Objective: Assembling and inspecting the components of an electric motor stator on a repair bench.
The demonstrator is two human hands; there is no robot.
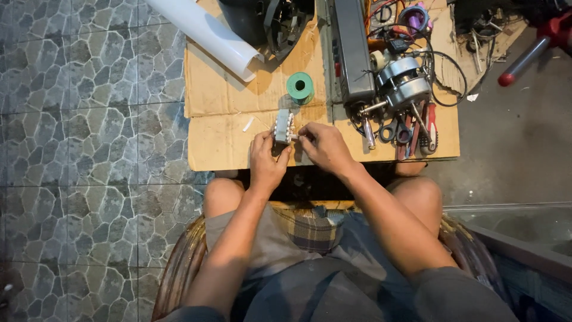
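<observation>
My left hand [266,160] grips a small grey metal motor core [282,127] with white inserts sticking out of its edge, holding it upright over the cardboard sheet [220,143]. At the core's right side, the fingertips of my right hand [325,146] pinch a small white strip. A little beyond the core stands a green spool [300,87]. A loose white strip [248,124] lies on the cardboard to the left of the core.
A rolled white sheet [205,34] lies at the back left. An electric motor [400,83], scissors [394,131], red-handled pliers [430,122], a long grey metal box [351,50] and tangled wires crowd the right side. Patterned floor tiles [89,149] spread to the left.
</observation>
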